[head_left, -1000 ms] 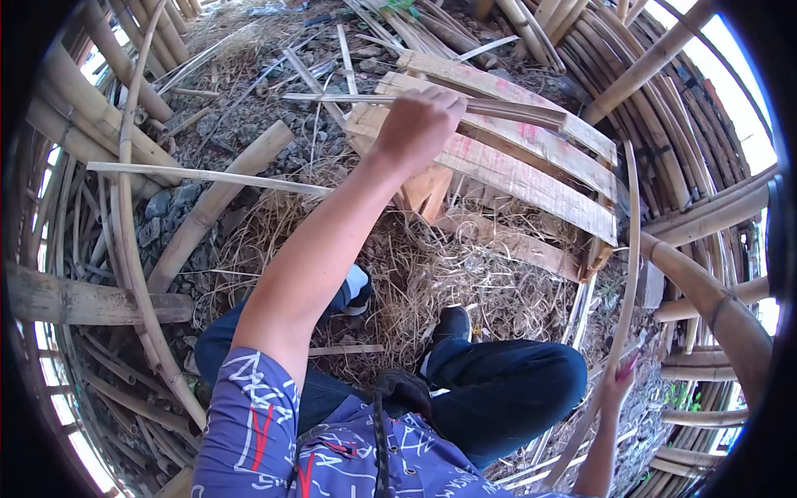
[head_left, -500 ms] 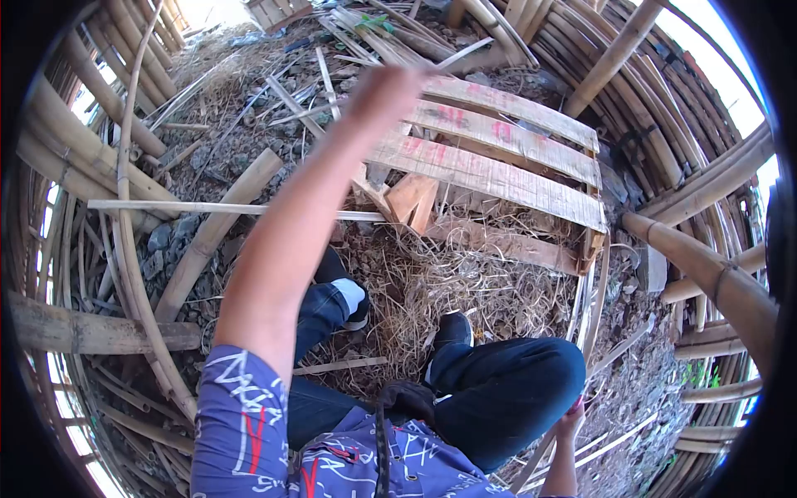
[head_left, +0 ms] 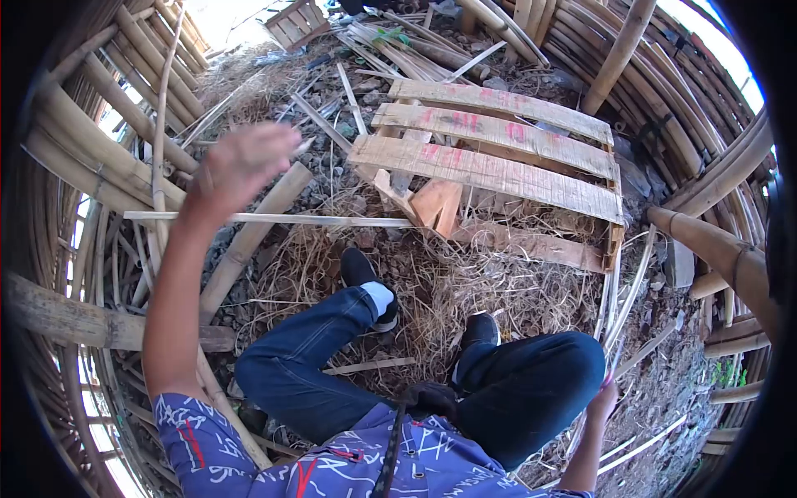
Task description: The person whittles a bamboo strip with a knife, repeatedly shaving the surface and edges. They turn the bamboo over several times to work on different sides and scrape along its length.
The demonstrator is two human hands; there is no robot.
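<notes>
My left hand [head_left: 247, 164] is raised at the left, smeared by motion, above a thick bamboo pole [head_left: 253, 241] and a long thin bamboo strip [head_left: 332, 221]. A small pale tip shows by its fingers; whether it is held cannot be told. Low beside my right knee, my right hand [head_left: 603, 402] looks closed, with a bit of pink at its top. The knee partly hides it, and what it grips is unclear. Bamboo strips [head_left: 628, 309] run along the ground near it. Ahead stands a slatted wooden pallet [head_left: 498, 170] with red markings.
Bamboo pole walls [head_left: 108, 158] curve around both sides. A thick pole [head_left: 714, 257] juts in from the right. Split bamboo [head_left: 398, 50] lies piled behind the pallet, near a small wooden crate [head_left: 296, 25]. Shavings [head_left: 432, 290] and stones cover the ground around my feet.
My left hand has swung left and down, away from the pallet's far left corner. My right hand stays beside the knee. The whole view has shifted slightly.
</notes>
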